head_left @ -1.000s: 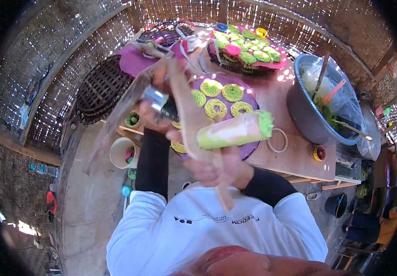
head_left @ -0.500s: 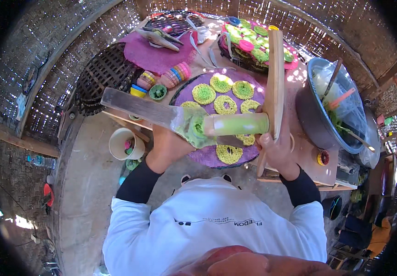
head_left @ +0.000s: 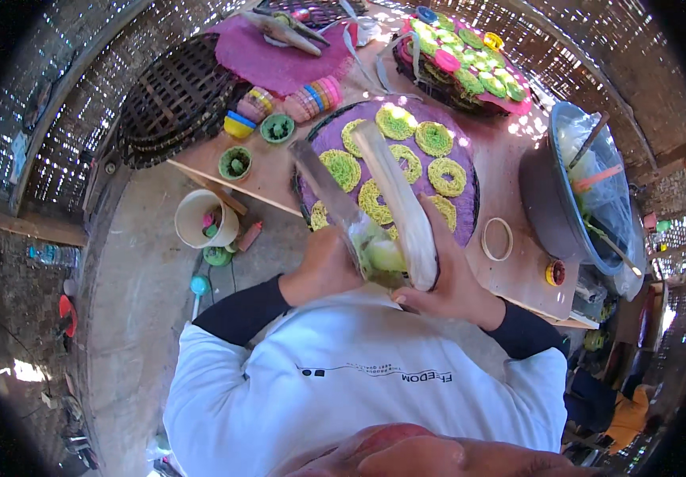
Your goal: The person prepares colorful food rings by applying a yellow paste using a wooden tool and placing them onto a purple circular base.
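Observation:
In front of my chest I hold a two-part wooden hand press. My left hand (head_left: 327,269) is closed around its dark, flat wooden bar (head_left: 323,179). My right hand (head_left: 456,278) wraps the pale wooden bar (head_left: 394,191) near its lower end. Between the bars shows a stubby, green-smeared cylinder (head_left: 382,256); how far it sits inside the dark part is hidden. Just beyond the press lies a round tray with purple cloth (head_left: 464,151). Several yellow-green rings and discs of stringy dough, such as one ring (head_left: 446,176), rest on that cloth.
A large grey tub (head_left: 542,195) with plastic and sticks stands right. A thin hoop (head_left: 497,238) lies near it. Left are green bowls (head_left: 235,163), stacked coloured rings (head_left: 313,99), a dark woven basket (head_left: 176,99) and a pale bucket (head_left: 192,215). A laden tray (head_left: 518,103) sits at the back.
The press has come closer to my body and its bars have swung nearly parallel, nearer each other. Less of the green cylinder shows. Both hands stay closed on it; the view has shifted slightly.

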The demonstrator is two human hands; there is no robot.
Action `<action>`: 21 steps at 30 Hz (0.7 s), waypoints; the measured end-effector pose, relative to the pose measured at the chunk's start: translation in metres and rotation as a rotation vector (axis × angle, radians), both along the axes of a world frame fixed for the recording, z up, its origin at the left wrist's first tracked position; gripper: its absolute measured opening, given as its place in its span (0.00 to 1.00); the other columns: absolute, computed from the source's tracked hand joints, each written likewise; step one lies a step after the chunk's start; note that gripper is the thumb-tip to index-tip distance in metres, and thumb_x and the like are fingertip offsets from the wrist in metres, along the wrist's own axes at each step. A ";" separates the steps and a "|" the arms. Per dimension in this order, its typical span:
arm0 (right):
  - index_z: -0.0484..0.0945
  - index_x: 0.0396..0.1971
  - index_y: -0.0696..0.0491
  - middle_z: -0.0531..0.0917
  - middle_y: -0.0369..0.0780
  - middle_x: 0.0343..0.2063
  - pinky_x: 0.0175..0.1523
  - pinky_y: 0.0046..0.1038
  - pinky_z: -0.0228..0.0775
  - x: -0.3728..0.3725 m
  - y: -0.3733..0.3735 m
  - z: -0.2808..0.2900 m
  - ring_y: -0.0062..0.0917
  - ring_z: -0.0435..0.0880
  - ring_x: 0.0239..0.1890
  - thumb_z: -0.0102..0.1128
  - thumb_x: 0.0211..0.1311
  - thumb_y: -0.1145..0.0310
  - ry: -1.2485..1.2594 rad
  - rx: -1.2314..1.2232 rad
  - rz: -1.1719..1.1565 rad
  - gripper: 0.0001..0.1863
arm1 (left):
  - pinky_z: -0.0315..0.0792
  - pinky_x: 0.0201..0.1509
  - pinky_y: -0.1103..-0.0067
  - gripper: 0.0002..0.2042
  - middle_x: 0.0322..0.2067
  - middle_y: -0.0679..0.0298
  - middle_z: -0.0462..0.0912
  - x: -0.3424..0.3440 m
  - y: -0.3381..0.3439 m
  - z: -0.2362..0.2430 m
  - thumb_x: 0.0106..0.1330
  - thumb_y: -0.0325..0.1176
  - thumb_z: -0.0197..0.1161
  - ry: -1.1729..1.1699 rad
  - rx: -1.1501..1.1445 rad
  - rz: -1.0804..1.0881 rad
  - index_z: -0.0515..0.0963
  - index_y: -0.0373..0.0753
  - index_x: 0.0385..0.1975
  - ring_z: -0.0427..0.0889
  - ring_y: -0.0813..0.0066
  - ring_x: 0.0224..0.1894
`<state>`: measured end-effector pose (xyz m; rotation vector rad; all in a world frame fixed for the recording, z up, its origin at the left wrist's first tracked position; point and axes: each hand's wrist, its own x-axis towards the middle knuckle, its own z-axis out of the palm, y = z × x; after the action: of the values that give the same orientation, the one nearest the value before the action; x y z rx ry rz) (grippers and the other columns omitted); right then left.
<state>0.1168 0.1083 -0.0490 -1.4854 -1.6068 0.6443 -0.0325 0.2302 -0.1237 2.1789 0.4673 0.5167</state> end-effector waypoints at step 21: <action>0.55 0.55 0.59 0.69 0.40 0.45 0.48 0.25 0.60 0.079 0.046 0.011 0.23 0.68 0.45 0.42 0.52 0.37 0.670 -1.106 0.187 0.42 | 0.56 0.57 0.67 0.37 0.46 0.63 0.68 0.041 0.144 0.033 0.56 0.63 0.40 -1.305 -1.454 -0.645 0.55 0.39 0.58 0.63 0.63 0.51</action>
<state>0.1953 0.1546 -0.0384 -1.5309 -0.8304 2.1038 0.0087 0.3745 -0.0910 0.2793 -0.4928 0.7324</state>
